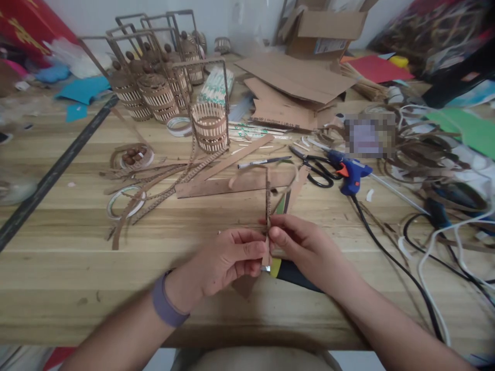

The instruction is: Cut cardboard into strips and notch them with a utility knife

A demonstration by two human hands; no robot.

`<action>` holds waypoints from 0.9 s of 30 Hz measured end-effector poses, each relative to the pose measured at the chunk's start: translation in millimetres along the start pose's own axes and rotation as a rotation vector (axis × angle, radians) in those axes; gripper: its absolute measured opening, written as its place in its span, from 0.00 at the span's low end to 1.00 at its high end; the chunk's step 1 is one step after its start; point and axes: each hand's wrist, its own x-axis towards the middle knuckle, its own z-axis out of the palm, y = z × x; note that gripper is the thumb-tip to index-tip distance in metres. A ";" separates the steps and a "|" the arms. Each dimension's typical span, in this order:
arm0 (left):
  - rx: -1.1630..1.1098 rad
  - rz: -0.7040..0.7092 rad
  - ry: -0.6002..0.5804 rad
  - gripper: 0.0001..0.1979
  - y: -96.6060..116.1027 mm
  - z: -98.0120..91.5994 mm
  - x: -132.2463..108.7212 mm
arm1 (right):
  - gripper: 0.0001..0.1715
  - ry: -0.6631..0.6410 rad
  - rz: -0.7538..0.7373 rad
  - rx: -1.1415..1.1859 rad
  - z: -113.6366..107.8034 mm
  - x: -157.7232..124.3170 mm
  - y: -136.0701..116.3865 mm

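Note:
My left hand (228, 257) and my right hand (299, 242) meet above the wooden table (77, 268), near its front edge. Both pinch a narrow brown cardboard strip (267, 198) that stands upright between thumbs and forefingers. The fingers of each hand are closed on its lower end. Under my right hand lies a tool with a black and yellow-green handle (288, 272). My left wrist wears a purple band (166, 304).
Several small cardboard lantern-like baskets (160, 95) stand at the back left. Loose cardboard strips (232, 183), tape rolls (126, 201), black scissors (319, 167), a blue glue gun (351, 172) with its black cable (386, 252), flat cardboard sheets (294, 77) and a box (325, 31) lie around.

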 end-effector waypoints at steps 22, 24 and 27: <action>-0.068 0.055 0.258 0.23 -4.9 0.5 5.9 | 0.06 0.049 -0.400 -0.570 1.8 -16.3 -2.3; -0.061 0.070 0.266 0.23 -5.4 1.5 5.7 | 0.06 0.067 -0.424 -0.596 3.2 -16.2 -0.8; -0.064 0.077 0.277 0.23 -5.8 2.4 5.7 | 0.06 0.076 -0.462 -0.612 4.4 -15.7 1.7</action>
